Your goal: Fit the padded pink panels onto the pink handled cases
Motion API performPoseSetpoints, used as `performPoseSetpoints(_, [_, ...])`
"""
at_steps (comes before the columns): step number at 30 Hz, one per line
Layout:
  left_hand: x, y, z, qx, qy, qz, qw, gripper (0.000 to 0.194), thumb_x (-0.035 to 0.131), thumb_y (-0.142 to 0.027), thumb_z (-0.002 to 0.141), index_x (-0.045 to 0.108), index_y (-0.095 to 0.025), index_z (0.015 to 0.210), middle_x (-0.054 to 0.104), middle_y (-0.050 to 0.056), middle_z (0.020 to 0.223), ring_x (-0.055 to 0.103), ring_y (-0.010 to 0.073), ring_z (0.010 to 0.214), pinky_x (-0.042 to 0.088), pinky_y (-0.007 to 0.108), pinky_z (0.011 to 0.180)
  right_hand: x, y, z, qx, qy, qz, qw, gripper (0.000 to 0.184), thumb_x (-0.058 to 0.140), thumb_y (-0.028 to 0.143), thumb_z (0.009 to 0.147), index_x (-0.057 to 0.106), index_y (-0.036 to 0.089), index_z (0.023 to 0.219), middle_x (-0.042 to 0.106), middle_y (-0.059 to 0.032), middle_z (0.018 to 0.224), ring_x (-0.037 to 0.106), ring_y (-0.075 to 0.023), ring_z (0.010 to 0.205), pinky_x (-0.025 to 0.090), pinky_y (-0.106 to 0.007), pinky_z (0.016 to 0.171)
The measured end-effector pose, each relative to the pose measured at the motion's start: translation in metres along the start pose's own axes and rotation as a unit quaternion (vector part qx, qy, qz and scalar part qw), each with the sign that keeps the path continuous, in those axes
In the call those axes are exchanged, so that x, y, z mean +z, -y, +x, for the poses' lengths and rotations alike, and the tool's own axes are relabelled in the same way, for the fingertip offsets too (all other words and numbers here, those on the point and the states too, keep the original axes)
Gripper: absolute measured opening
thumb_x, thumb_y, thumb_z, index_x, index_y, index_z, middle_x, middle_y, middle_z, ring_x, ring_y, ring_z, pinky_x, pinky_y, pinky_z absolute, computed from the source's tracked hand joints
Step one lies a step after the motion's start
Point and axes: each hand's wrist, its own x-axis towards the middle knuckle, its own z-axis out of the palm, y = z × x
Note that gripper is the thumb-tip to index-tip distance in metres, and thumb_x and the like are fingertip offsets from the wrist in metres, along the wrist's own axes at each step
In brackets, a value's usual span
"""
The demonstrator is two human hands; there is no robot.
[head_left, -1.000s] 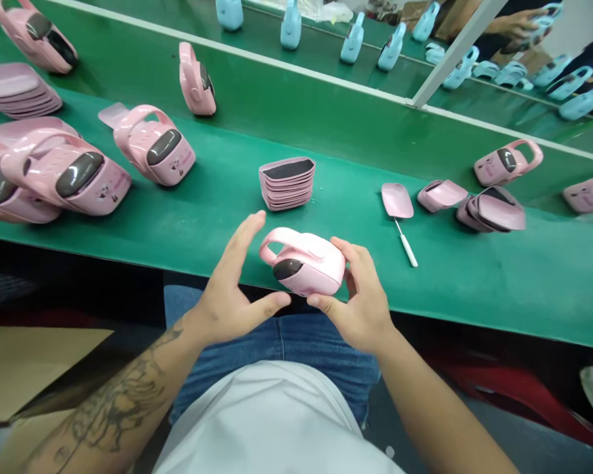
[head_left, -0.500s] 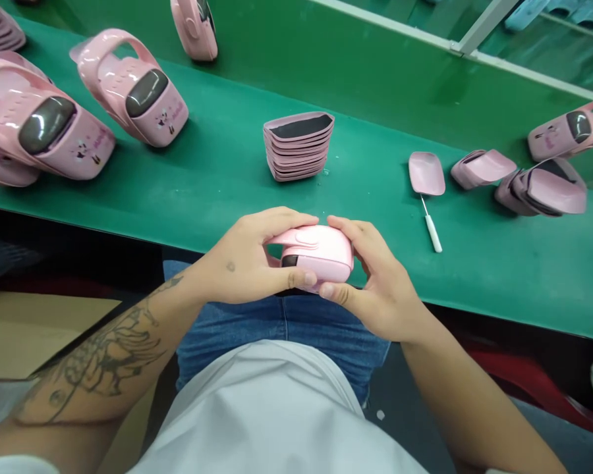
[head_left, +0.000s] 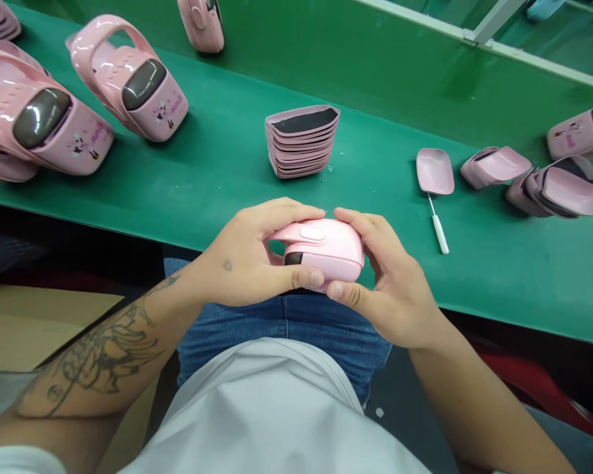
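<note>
Both my hands hold a glossy pink plastic case with a loop handle (head_left: 338,245) at the table's near edge, just above my lap. My left hand (head_left: 257,253) grips its handle end, fingers over the top and thumb along the near side. My right hand (head_left: 393,283) is closed around the other end, its thumb pressed against the near lower edge. A small part of a dark panel shows beside my left thumb. The underside is hidden. Beyond my hands stands a stack of pink pieces with black inner faces (head_left: 303,145).
Pink cases with handles, dark windows and cartoon prints (head_left: 151,89) stand at left on the green table (head_left: 217,164). At right, a white-handled tool (head_left: 439,234) touches a shallow pink piece (head_left: 435,171). Nested pink pieces (head_left: 556,187) lie farther right. A green panel (head_left: 375,72) runs behind.
The view has shifted slightly, so the table things at right appear farther right. Both hands keep their hold on the pink case, which shows slightly farther right.
</note>
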Motion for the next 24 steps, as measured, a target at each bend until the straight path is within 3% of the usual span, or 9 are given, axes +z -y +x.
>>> performPoseSetpoints(10, [-0.001, 0.002, -0.001, 0.03, -0.017, 0.019, 0.999, 0.065, 0.093, -0.054, 0.079, 0.076, -0.025, 0.135, 0.078, 0.01, 0.135, 0.074, 0.0306, 0.121, 0.06, 0.043, 0.108, 0.0, 0.002, 0.005, -0.028, 0.001, -0.017, 0.999, 0.078, 0.082, 0.055, 0.093, 0.051, 0.032, 0.161, 0.056, -0.011, 0.153, 0.054, -0.0346, 0.146, 0.05, -0.056, 0.125])
performPoseSetpoints(16, [0.005, 0.005, -0.007, 0.052, -0.027, 0.063, 0.996, 0.064, 0.094, -0.037, 0.08, 0.07, -0.02, 0.138, 0.073, 0.011, 0.14, 0.07, 0.0295, 0.129, 0.055, 0.042, 0.116, 0.002, -0.01, 0.008, -0.009, 0.029, -0.043, 0.999, 0.079, 0.073, 0.05, 0.1, 0.038, 0.029, 0.168, 0.047, -0.0146, 0.168, 0.044, -0.0344, 0.159, 0.037, -0.062, 0.135])
performPoseSetpoints(20, [-0.004, -0.005, 0.0, -0.033, 0.045, 0.139, 0.989, 0.071, 0.089, -0.043, 0.083, 0.062, -0.023, 0.146, 0.068, 0.01, 0.141, 0.071, 0.029, 0.122, 0.059, 0.041, 0.104, -0.003, -0.009, 0.02, 0.035, 0.075, -0.027, 0.996, 0.077, 0.074, 0.048, 0.101, 0.04, 0.027, 0.166, 0.046, -0.0135, 0.174, 0.043, -0.0336, 0.163, 0.034, -0.061, 0.137])
performPoseSetpoints(24, [-0.011, -0.021, 0.015, -0.059, 0.139, 0.184, 0.971, 0.071, 0.089, -0.047, 0.081, 0.063, -0.023, 0.143, 0.07, 0.008, 0.133, 0.072, 0.03, 0.113, 0.059, 0.041, 0.092, -0.012, 0.003, 0.034, 0.069, 0.12, 0.028, 0.99, 0.069, 0.076, 0.044, 0.099, 0.048, 0.027, 0.16, 0.056, -0.0118, 0.167, 0.056, -0.0325, 0.154, 0.044, -0.057, 0.131])
